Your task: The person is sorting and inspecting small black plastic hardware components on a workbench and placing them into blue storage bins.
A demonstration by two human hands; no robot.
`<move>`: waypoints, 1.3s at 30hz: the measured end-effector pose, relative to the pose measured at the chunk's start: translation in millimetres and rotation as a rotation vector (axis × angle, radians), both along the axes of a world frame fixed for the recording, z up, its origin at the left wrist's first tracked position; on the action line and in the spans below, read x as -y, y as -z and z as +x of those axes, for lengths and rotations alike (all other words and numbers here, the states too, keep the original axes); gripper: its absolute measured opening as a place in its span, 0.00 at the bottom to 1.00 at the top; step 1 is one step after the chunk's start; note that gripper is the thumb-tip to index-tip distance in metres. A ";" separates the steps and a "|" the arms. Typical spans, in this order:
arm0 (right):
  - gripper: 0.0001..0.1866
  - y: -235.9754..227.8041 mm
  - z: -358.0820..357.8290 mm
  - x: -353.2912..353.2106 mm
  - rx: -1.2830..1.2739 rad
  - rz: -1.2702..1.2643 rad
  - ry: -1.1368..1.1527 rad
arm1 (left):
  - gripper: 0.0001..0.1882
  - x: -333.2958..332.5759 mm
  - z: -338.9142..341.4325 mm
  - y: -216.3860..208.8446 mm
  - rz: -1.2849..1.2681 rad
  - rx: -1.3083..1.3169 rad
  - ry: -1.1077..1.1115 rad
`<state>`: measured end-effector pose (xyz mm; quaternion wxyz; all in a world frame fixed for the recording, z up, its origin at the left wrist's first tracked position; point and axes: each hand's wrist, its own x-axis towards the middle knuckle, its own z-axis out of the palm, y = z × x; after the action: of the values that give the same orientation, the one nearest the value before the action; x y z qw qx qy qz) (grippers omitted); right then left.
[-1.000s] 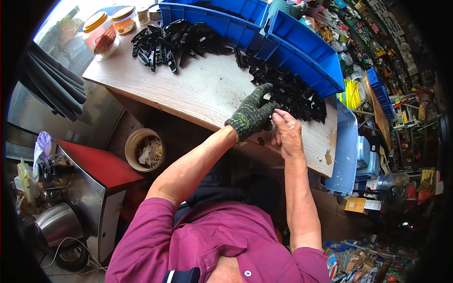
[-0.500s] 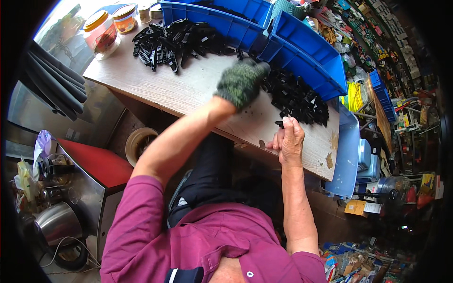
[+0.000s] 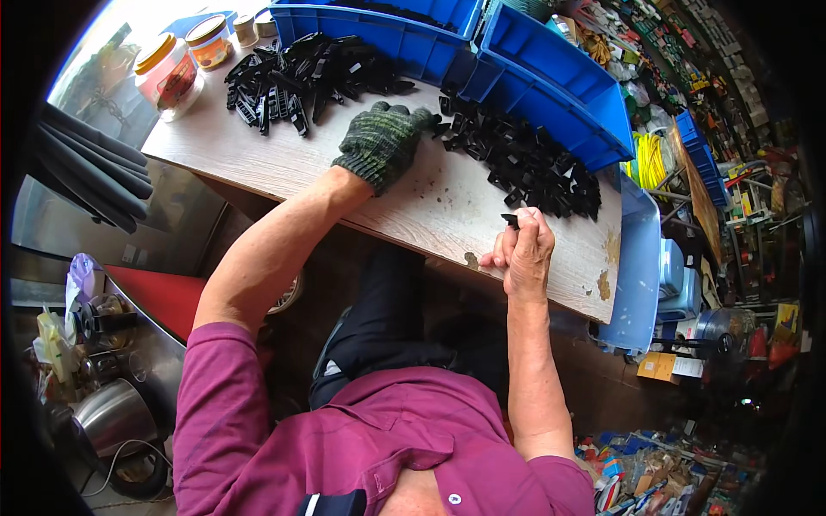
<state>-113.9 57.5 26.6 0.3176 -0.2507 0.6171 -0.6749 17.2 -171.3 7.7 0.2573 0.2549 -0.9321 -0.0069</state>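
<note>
Right hand [image 3: 527,254] is bare and pinching 1 black part [image 3: 510,221], just on the near side of the pile of small parts [image 3: 551,176] on the bench [image 3: 430,211]. Fingers cover most of it, so its full shape is anyone's guess. Left hand [image 3: 383,144], in a green-black glove, is curled just left of that pile; honestly can't tell if it's gripping anything. Long black pieces [image 3: 318,76] sit further left of the pile, too jumbled to count. Behind the pile there's 1 blue bin [image 3: 551,112].
</note>
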 end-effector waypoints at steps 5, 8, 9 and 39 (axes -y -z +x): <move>0.15 -1.8 1.1 0.7 0.030 -0.007 0.026 | 0.13 -3.0 7.6 -3.7 0.095 -0.037 -0.073; 0.15 -2.3 1.8 1.8 0.040 -0.007 0.042 | 0.14 -4.8 6.9 0.9 0.137 -0.160 -0.087; 0.15 -2.6 2.8 3.0 0.038 -0.007 0.049 | 0.15 -1.9 5.4 1.8 0.159 -0.244 -0.151; 0.15 3.3 2.6 3.8 0.099 -0.038 0.139 | 0.10 -86.8 12.6 -9.2 0.422 -0.351 0.200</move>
<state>-111.2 53.7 23.2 0.2955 -0.1796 0.6036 -0.7184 29.8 -84.5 16.9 0.3541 0.2046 -0.8718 -0.2697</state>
